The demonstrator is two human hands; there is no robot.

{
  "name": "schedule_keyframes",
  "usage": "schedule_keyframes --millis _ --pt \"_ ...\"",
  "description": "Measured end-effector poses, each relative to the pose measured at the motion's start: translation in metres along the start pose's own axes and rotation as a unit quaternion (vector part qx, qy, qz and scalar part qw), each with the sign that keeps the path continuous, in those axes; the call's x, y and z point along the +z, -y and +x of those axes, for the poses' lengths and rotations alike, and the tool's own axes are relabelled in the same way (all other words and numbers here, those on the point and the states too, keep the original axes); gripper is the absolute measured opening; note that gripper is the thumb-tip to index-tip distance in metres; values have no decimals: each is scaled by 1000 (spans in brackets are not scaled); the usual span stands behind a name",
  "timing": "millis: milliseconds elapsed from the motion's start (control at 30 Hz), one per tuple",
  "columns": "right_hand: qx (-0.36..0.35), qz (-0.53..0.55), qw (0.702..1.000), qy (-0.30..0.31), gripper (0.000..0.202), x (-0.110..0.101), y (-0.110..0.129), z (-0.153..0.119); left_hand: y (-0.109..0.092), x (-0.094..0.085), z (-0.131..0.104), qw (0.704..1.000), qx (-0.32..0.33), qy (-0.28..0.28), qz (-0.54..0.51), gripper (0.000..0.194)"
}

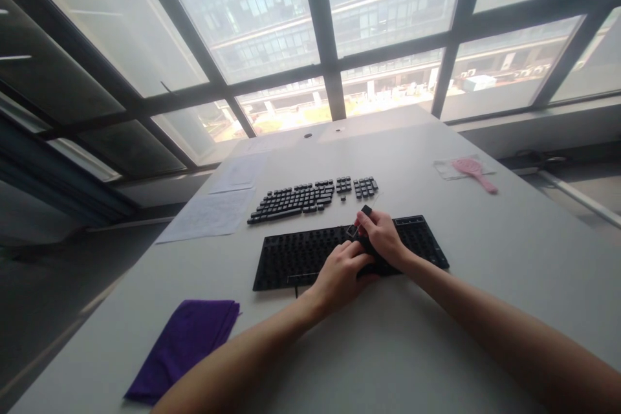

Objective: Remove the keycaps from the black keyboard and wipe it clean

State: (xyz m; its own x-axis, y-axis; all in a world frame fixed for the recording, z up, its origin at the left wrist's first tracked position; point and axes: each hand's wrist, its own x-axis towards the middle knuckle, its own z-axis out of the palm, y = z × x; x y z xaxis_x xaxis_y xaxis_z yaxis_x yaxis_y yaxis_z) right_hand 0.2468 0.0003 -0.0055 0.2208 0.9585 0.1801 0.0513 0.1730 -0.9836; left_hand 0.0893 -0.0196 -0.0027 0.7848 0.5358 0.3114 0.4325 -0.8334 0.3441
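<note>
A black keyboard base (301, 259) without most of its keycaps lies on the white table. My left hand (344, 268) rests on its middle with the fingers spread and bent over the keyboard; nothing shows in it. Just above and to the right, my right hand (381, 233) is closed around a small black tool (367, 210), which has a thin wire loop (352, 231) over the keyboard's upper edge. Beyond the keyboard, black keycaps (301, 199) lie in rows, set out like a keyboard layout.
A folded purple cloth (187, 346) lies at the near left. Printed paper sheets (208, 213) are at the left edge. On the right a pink brush (473, 171) lies on a clear plastic bag. Large windows stand behind the white table (524, 259).
</note>
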Motion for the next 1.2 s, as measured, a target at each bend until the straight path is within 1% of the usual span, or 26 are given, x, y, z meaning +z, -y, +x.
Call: schedule_keyframes --millis 133,400,567,733,1200 --pt "-4 -3 1000 7 40 0 -1 1 5 6 0 1000 3 -18 -23 20" --pt "-6 -10 1000 11 39 -1 -1 2 3 10 -1 999 -30 -21 -11 22" --pt "-3 -11 1000 11 39 -1 0 2 1 10 -1 999 -34 -32 -19 20" --pt "-11 -13 1000 12 40 -1 -1 2 0 11 -1 999 -35 -27 -22 22" --pt "-12 -16 1000 14 41 -1 1 1 0 13 -2 998 -39 -43 -31 21"
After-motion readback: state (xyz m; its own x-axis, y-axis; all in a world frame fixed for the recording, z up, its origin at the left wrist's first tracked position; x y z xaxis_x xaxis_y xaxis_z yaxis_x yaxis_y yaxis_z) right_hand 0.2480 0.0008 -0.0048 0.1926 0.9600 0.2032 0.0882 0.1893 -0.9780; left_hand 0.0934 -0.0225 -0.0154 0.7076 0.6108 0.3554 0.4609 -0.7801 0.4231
